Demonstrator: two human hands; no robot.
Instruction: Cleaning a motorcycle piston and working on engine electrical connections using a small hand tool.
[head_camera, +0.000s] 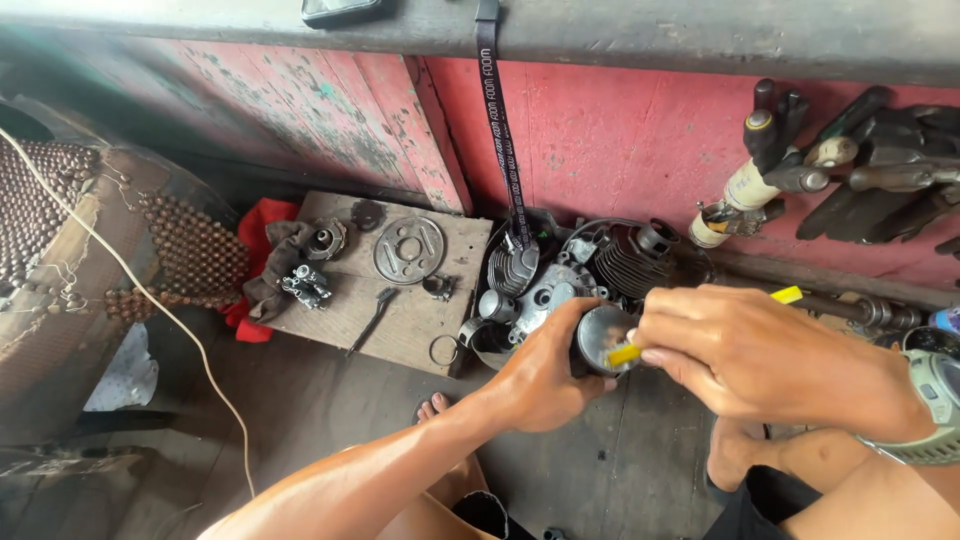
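**Engine apart, one round part under the brush**

My left hand (545, 375) is wrapped around a dark, round metal part (603, 338), fingers closed on its rim so its grey face turns up toward me. My right hand (745, 358) pinches a yellow-handled tool (625, 353), probably a small brush, between thumb and fingertips; its near end touches the face of the part, and the far end of the handle pokes out past my knuckles at about two o'clock.

As I judge it, the stripping-down is largely done and I am partway through cleaning. At eleven o'clock from my hands sits the opened engine block (560, 280), its finned cylinder (630, 265) beside it, all apart from what I hold. Further out at ten o'clock, a wooden board (400, 320) on the floor carries loose pieces already removed: a round slotted plate (409, 250), a small carburettor-like piece (307, 284) on a dirty rag (272, 268), a ring (445, 350) near the board's edge and a thin dark tool (372, 320).

The face of the part looks dull and grimy, so this piece seems unfinished. Nothing appears refitted to the block; reassembly looks wholly ahead.
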